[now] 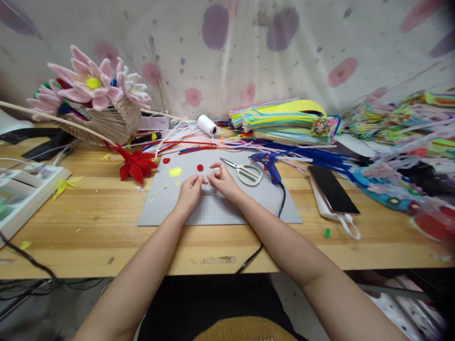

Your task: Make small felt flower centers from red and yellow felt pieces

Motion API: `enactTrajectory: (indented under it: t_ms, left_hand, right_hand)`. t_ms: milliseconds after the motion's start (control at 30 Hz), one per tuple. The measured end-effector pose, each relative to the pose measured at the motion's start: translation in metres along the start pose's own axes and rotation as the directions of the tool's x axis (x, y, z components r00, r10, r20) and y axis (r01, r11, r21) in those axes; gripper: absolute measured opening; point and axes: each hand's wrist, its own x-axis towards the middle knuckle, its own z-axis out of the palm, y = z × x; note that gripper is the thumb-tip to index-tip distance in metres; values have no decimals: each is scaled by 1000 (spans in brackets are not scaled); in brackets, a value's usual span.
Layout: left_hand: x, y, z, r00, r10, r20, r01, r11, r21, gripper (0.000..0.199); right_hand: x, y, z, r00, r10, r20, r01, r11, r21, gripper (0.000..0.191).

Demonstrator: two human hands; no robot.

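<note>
My left hand (191,190) and my right hand (224,182) hover close together over a grey cutting mat (216,215). Thumb and forefinger of each are pinched; whatever lies between the fingertips is too small to make out. Just beyond them is a small red disc (200,167), with another red piece (166,161) farther left. A yellow felt-like piece (175,172) and small yellow scraps lie left of my left hand. Scissors (249,174) with pale handles rest beside my right hand, and a blue glue gun (268,165) lies past them.
A red fuzzy flower (137,163) lies left of the mat, before a woven basket (103,121) with pink flowers (90,80). Bundled pipe cleaners (284,121) line the back. A phone (334,189) sits at right, a power strip (28,194) at left. The glue gun's black cord (254,255) crosses the front edge.
</note>
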Motion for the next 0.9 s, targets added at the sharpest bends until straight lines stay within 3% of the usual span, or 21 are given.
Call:
enactTrajectory:
  t_ms: [133,233,333,500,733,900]
  left_hand:
    - [3,8,-14,989,-1,-150,-5,999,-45,34]
    - [6,15,-27,963,-9,-268,-18,995,-97,36]
    - [8,19,-34,951,-23,-309,-20,991,-135,37]
    - [12,16,-36,945,16,-326,-67,987,-147,27]
    - [21,17,-51,906,57,-419,-151,969,-196,34]
    - [28,18,-70,856,87,-509,-200,965,-170,27]
  right_hand:
    - [3,-6,-13,998,-9,-64,8,1000,-18,26]
    - [6,-14,-29,984,49,-171,-57,998,-40,19]
    - [8,-20,-42,972,87,-217,-93,995,-21,23]
    - [9,-20,-50,981,31,-190,-33,999,-8,30]
    - [6,-15,-51,979,151,-138,-178,962,-208,16]
    - [4,-6,-47,1000,0,11,3,964,-266,17]
